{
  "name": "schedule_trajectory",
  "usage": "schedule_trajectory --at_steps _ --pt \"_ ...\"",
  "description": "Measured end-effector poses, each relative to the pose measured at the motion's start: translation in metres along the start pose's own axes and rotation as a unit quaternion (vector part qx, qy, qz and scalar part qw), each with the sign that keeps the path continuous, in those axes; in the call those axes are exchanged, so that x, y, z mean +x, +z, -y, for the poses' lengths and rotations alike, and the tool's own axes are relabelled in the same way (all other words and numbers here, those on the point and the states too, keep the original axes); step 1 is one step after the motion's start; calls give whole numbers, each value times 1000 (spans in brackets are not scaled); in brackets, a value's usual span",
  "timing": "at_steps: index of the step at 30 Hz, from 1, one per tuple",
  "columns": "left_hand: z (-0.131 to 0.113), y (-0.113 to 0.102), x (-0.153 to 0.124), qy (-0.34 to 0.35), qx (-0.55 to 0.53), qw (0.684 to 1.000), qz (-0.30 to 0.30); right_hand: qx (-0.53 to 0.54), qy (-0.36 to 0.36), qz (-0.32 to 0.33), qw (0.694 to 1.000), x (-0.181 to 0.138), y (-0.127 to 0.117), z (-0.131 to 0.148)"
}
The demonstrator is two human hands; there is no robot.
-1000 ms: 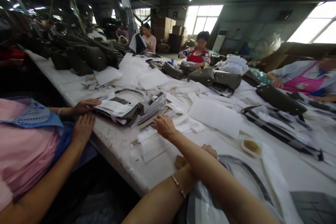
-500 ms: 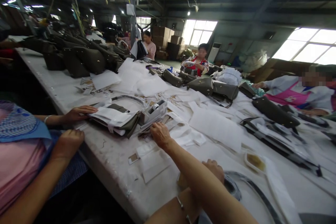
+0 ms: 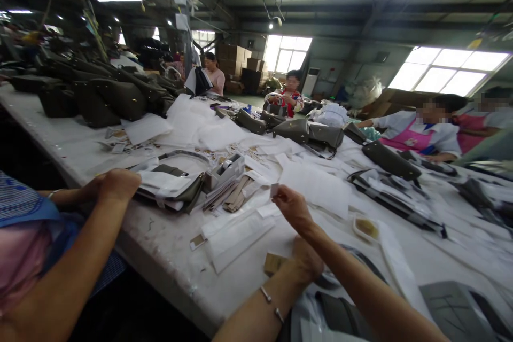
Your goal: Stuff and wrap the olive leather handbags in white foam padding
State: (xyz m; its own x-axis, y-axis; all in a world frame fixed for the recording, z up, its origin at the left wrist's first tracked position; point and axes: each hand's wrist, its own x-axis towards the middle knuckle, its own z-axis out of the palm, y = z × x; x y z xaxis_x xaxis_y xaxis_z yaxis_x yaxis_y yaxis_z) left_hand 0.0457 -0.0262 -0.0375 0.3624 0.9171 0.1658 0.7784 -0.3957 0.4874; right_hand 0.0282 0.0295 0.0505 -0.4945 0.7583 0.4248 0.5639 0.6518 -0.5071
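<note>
My right hand (image 3: 294, 204) is raised above the table and pinches a small white card (image 3: 274, 190) between thumb and fingertips. Its forearm crosses in front of my left hand (image 3: 308, 259), which wears a bracelet at the wrist. My left fingers are hidden, beside the plastic-wrapped handle (image 3: 360, 259) of a dark handbag (image 3: 340, 312) at the bottom. A brown cardboard piece (image 3: 274, 264) lies near my left wrist. Ahead of my hands are a bundle of brown card strips (image 3: 236, 195) and a grey tape dispenser (image 3: 227, 171).
At the left, a co-worker's hands (image 3: 116, 184) are near a paper-covered handbag (image 3: 172, 184). White paper sheets (image 3: 316, 184) spread over the table (image 3: 168, 246). Dark bags (image 3: 116, 99) are piled at the back left. An amber-filled tray (image 3: 365, 228) lies right of my hands. Other people work across the table.
My right hand has lifted from the card strips and moved right, now with a small white card in it. The co-worker's hands came together. The view turned right, showing more of the handbag.
</note>
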Motion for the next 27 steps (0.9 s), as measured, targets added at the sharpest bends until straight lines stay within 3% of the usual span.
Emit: schedule_trajectory --at_steps 4,7,9,13,17,23,27 --pt "-6 -11 -1 -32 39 999 12 245 138 -91 955 -61 -59 -39" --pt "-8 -18 -5 -43 56 997 10 278 219 -116 928 -110 -88 -56" --pt "-9 -23 -7 -49 64 997 12 266 230 -120 928 -138 -99 -60" --pt "-11 -30 -7 -71 85 994 19 237 208 -80 946 -177 -105 -57" --pt "-15 -34 -6 -71 107 991 24 196 151 -17 969 -191 -100 -59" --pt "-19 -39 -8 -57 124 991 17 71 38 -78 994 -190 -96 -68" --pt "-23 -42 -8 -47 113 992 11 -98 -71 -89 989 -185 -93 -68"
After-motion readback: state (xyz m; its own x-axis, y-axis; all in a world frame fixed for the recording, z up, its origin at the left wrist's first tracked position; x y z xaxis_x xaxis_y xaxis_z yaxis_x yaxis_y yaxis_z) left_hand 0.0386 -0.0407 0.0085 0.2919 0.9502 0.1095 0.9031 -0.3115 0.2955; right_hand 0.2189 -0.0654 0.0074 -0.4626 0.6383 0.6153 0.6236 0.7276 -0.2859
